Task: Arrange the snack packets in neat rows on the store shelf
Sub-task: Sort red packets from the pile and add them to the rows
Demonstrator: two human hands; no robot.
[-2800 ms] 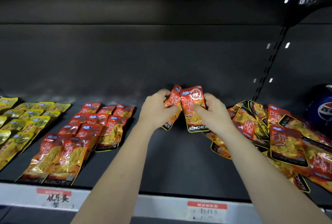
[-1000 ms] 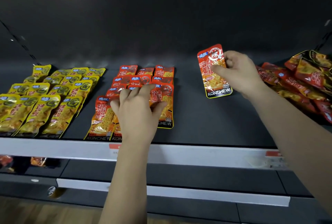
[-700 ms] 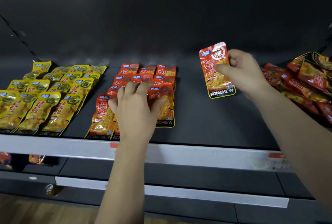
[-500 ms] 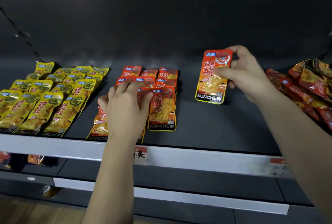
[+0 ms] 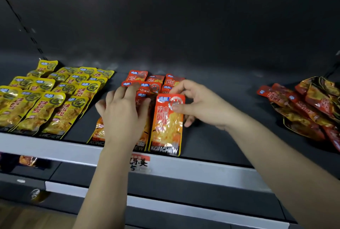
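Red snack packets lie in rows at the middle of the dark shelf. My left hand lies flat on the front packets of those rows, fingers spread and straight. My right hand pinches the top of one red KONCHEW packet between thumb and fingers. That packet lies at the right end of the front row, its bottom edge at the shelf lip. A loose heap of red packets sits at the far right.
Yellow packets fill neat rows on the left of the shelf. A grey price rail with a label runs along the front edge. Bare dark shelf lies between the red rows and the heap. A lower shelf shows below.
My right hand carried the red packet left and down from mid-shelf to the right end of the front red row. My left hand stayed pressing on the front packets.
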